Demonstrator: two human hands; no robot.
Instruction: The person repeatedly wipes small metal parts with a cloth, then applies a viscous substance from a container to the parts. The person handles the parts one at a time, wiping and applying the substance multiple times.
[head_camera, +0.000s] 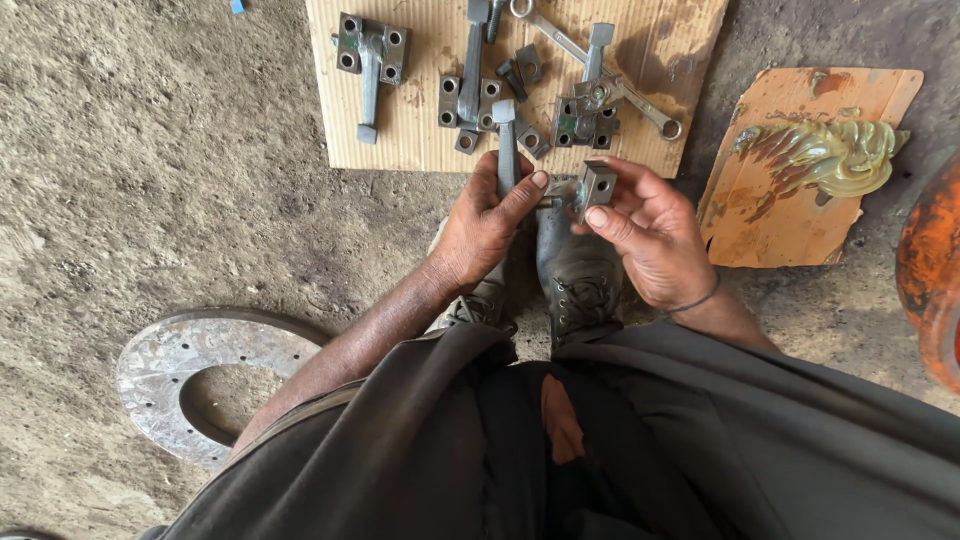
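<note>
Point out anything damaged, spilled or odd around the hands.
A thick yellowish blob of grease sits smeared across the torn cardboard scrap at right, spread in streaks. The trousers have a rip showing skin. The left hand and right hand hold a metal bracket normally.

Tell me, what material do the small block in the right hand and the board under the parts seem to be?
Small block: likely steel, dull grey, with a drilled hole. Board: apparently corrugated cardboard, tan, ribbed, stained dark.
</note>
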